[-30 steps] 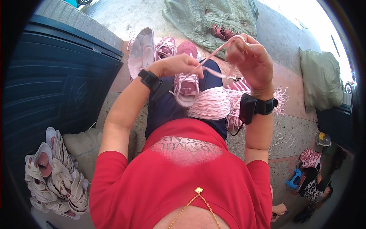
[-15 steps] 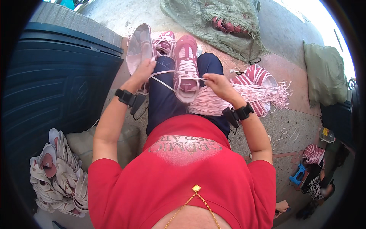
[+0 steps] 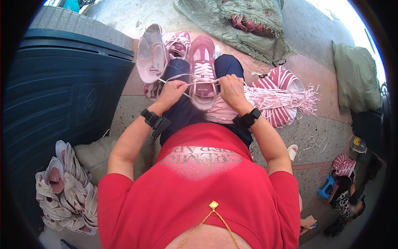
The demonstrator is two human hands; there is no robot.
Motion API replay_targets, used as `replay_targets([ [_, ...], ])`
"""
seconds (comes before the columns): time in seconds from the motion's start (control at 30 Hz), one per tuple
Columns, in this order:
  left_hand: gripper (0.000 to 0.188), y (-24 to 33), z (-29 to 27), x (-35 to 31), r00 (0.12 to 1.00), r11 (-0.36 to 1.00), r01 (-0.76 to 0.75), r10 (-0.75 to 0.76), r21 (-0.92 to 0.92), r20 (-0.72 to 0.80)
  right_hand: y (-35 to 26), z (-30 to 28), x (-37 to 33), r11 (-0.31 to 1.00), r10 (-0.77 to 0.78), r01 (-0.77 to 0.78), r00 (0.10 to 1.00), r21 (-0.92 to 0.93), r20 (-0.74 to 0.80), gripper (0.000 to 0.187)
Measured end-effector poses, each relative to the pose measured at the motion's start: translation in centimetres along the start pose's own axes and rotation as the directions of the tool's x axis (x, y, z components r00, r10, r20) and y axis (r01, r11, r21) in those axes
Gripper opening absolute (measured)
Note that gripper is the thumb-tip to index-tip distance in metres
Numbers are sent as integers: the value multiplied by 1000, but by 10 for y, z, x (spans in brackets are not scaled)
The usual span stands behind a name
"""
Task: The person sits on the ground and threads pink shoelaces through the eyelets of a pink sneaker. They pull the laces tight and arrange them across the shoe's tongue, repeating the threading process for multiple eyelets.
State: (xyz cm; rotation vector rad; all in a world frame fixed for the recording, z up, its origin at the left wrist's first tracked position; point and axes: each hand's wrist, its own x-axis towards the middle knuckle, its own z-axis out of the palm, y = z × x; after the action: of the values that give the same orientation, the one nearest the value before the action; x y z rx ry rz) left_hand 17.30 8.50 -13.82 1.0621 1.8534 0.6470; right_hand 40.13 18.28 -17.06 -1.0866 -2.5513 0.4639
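Observation:
A pink sneaker rests on my lap, toe pointing away from me. A pale pink lace runs across its eyelets. My left hand pinches the lace's left end just left of the shoe's tongue. My right hand grips the lace's right end at the shoe's right side. A bundle of loose pink laces lies over my right thigh, spilling onto a pink-and-white striped bag.
More pink sneakers lie on the floor beyond my left knee. A dark blue bin stands to my left, with stacked shoes below it. Green sacks lie ahead and at right. Another person sits at lower right.
My hands came down from a raised position holding the lace high. They now sit low at the shoe's sides, pulling the lace ends outward across the eyelets.

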Motion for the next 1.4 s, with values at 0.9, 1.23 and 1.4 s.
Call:
replay_targets([
  [0.9, 20, 16, 22, 12, 950, 774, -242, 312, 585, -20, -14, -13, 5, 999, -13, 11, 999, -50, -42, 13],
  [1.23, 24, 17, 19, 9, 972, 855, -215, 232, 472, 24, -28, -22, -3, 991, -30, 32, 999, -134, 13, 28],
  [1.4, 23, 17, 25, 1, 949, 753, -227, 313, 618, -32, -28, -25, 0, 990, -32, 22, 997, -142, -73, 28],
])
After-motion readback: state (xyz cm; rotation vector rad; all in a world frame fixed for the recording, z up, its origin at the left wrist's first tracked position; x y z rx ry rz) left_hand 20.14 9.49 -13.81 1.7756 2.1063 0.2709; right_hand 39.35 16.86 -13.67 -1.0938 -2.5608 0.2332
